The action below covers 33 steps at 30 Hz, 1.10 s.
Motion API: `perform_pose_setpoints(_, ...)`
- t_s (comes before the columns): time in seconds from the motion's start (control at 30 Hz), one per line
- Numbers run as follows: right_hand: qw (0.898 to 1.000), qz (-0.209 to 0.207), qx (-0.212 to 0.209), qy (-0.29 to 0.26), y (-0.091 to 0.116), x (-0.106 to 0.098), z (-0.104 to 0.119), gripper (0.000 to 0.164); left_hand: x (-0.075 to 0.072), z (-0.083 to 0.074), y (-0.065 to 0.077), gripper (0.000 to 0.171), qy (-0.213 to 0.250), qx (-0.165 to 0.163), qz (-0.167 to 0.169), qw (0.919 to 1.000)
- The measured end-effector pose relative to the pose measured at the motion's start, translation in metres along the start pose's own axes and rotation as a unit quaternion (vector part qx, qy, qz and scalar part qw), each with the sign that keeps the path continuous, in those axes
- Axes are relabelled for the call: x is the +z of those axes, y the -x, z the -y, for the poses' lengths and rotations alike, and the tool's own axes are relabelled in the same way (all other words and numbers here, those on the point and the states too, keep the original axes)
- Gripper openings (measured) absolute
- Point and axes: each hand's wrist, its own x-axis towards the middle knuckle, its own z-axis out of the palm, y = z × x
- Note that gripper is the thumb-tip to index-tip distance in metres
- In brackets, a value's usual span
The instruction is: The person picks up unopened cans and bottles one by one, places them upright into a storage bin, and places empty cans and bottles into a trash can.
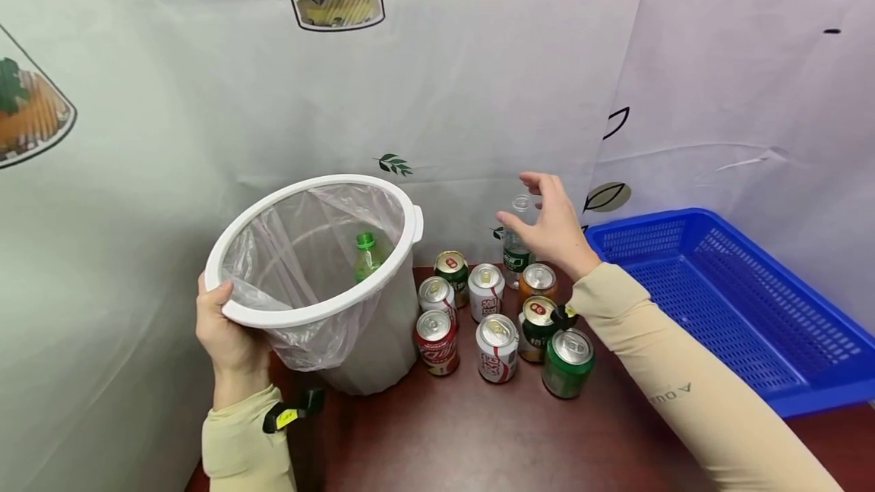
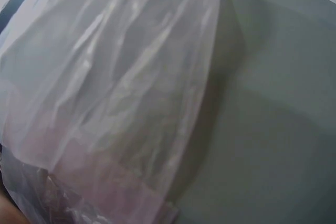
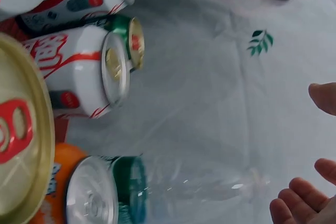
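The clear bottle stands at the back of the table, close to the wall cloth. It has a dark green label and its top is see-through. The right hand is up at the bottle's top. Its thumb and fingers are spread wide, with a big gap between them, and they are not squeezed around anything. In the right wrist view, the fingertips are just beside the bottle's mouth, but I cannot tell if they touch it.

The left hand grips the white rim of the big bin. Its thumb is at the rim, and most of its other fingers are hidden. A thin see-through bag lines the bin and hangs over the rim. A green bottle with a green cap is inside.

By the clear bottle are an orange can and a white can. More cans stand near: two more white ones, two dark green ones with gold tops, a red can and a bright green can. On the right is a blue basket.
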Motion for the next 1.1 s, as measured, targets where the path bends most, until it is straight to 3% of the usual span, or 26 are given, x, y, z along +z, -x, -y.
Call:
perform_pose_setpoints(0.3, 0.997, 0.023, 0.072, 0.02, 0.003, -0.001, -0.026, 0.079, -0.002, 0.004, 0.0, 0.047, 0.02, -0.013, 0.012, 0.9997)
perform_pose_setpoints(0.63, 0.984, 0.105, 0.142, 0.035, 0.004, 0.006, -0.046, 0.087, 0.001, 0.001, 0.0, 0.039, 0.0, -0.007, 0.007, 1.0)
perform_pose_setpoints(0.8, 0.978, 0.133, 0.159, 0.037, 0.005, 0.01, -0.054, 0.081, 0.0, 0.0, 0.001, 0.039, 0.013, -0.013, 0.007, 0.9998)
perform_pose_setpoints(1.1, 0.974, 0.148, 0.168, 0.024, 0.005, 0.012, -0.056, 0.07, -0.002, 0.0, -0.001, 0.041, 0.002, -0.004, 0.012, 0.9999)
